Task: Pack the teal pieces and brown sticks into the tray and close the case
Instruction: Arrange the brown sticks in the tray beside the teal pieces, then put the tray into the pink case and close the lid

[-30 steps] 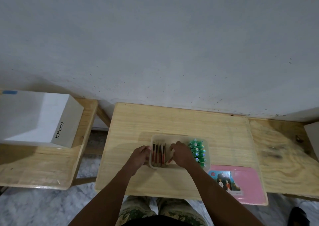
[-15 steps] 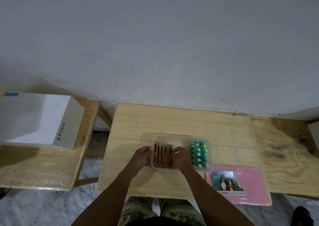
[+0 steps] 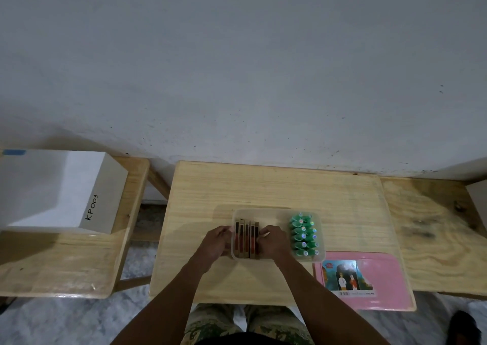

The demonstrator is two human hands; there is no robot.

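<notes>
A clear plastic tray (image 3: 263,212) sits near the front of the middle wooden table (image 3: 276,186). Several brown sticks (image 3: 246,238) with red lower halves lie side by side in its left part. Several teal pieces (image 3: 303,235) stand in two rows in its right part. My left hand (image 3: 214,244) rests against the tray's left wall from outside. My right hand (image 3: 272,243) lies inside the tray, fingers against the right side of the stick row. The pink case lid (image 3: 382,279) with a picture label lies flat to the tray's right.
A white box (image 3: 60,192) marked KP003 stands on the left wooden table. Another wooden table (image 3: 434,226) adjoins on the right, with a pale object at its far right edge. A grey wall rises behind. A dark shoe (image 3: 463,326) is on the floor, lower right.
My right hand slid left inside the tray, pressing the brown sticks together toward the left wall. My left hand stayed at the tray's left side.
</notes>
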